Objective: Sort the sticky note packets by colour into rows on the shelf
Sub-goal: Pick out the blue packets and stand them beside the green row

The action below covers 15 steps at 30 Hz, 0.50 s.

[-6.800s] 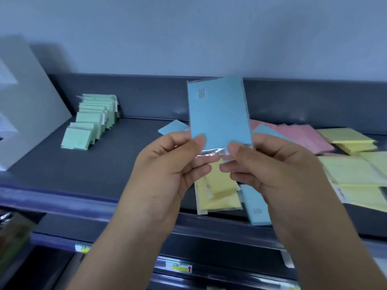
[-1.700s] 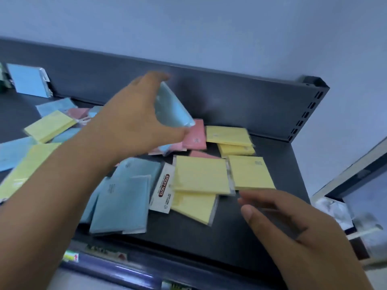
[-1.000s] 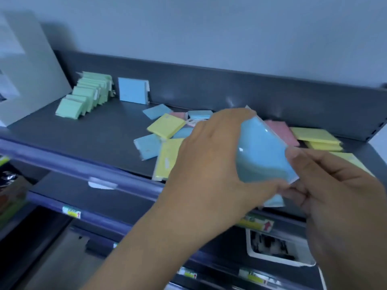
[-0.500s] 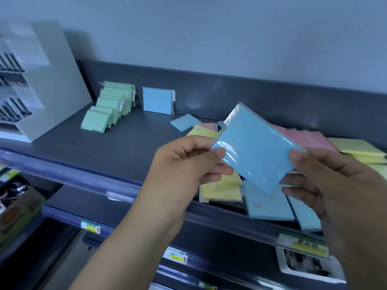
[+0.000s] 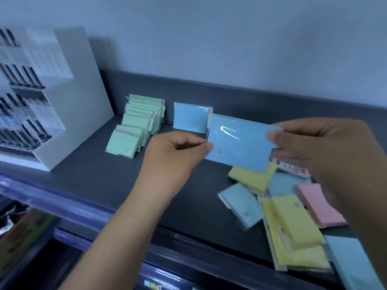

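Here, the left hand and right hand are pinching the blue packet by its short edges at frame centre. The step is calling for an upright landing, square against the standing blue packet just behind, right of the green row.

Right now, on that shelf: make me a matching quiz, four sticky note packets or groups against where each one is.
Things:
1. green packets
2. near blue packet
3. pink packet
4. far blue packet

Places:
A. pinched between left hand and right hand
B. lying flat at the right end of the shelf
C. upright, alone, against the back panel
D. in a row beside the white display stand

Pairs: 1-D, 2-A, 3-B, 4-C
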Available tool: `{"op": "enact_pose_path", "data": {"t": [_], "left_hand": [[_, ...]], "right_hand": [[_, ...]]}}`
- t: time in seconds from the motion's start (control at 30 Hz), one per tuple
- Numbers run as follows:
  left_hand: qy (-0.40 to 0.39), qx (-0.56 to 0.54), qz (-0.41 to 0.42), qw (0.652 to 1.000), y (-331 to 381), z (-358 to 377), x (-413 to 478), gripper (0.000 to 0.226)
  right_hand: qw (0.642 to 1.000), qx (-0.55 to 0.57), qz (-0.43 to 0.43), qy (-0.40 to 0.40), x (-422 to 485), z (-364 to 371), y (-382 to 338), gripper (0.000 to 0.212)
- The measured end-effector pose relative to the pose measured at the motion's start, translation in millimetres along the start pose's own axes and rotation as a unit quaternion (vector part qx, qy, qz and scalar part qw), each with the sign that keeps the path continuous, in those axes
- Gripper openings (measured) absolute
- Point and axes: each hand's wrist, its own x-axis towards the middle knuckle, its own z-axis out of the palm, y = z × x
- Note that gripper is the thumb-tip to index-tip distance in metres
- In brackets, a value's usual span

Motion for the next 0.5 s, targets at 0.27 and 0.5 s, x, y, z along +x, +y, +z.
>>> {"op": "enact_pose_path", "data": {"t": [0.27,0.5], "left_hand": [[0.004,0.107,0.017,0.994,-27,-29,78,0.03],[-0.039,0.125,-0.029,0.991,-39,-35,116,0.056]], "right_hand": [[0.992,-0.109,0.011,0.057,63,101,8,0.003],[0.972,-0.21,0.019,0.103,106,161,35,0.011]]}}
